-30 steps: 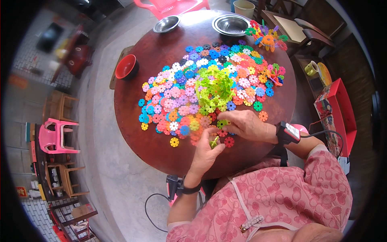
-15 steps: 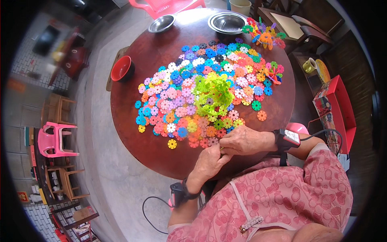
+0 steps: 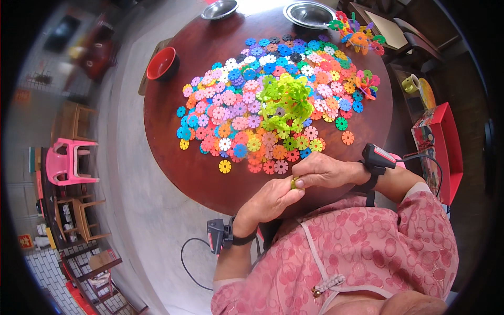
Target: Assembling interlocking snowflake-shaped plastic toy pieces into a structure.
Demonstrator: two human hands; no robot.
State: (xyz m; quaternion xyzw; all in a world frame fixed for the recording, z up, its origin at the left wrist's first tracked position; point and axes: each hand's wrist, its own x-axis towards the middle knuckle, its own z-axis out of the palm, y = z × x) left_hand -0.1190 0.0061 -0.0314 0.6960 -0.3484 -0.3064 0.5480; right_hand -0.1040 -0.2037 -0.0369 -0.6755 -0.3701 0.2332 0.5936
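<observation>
Since the frame one second earlier, the right hand [image 3: 323, 170] has moved from the near fringe of the loose discs to the fingertips of the left hand [image 3: 266, 200]. Both hands now meet above the table's near edge, thumbs and fingers pressed together, pinching a small yellow-green plastic piece [image 3: 295, 182] between them; the fingers cover most of it, and whether it is one disc or several joined cannot be told. Round table [image 3: 190, 174]: reddish-brown, smooth and glossy, with a curved rim. Loose discs [image 3: 226, 97]: thin, flat plastic rounds with notched, petal-like margins and a small central hole, overlapping in a many-coloured spread across the middle. One yellow disc [image 3: 224, 166] lies just beside the spread, toward the near left edge. Yellow-green cluster [image 3: 286, 102]: interlocked discs forming a rough, bristling mass on the spread, beyond the hands. Toward the right edge stands a small flower-like assembly [image 3: 367, 83]; at the far right edge, a larger spiky multicoloured assembly [image 3: 359, 37]. Near the left edge, a deep bowl [image 3: 162, 63], red inside and dark outside; along the far edge, shiny metal bowls [image 3: 310, 14], round and wide-rimmed.
</observation>
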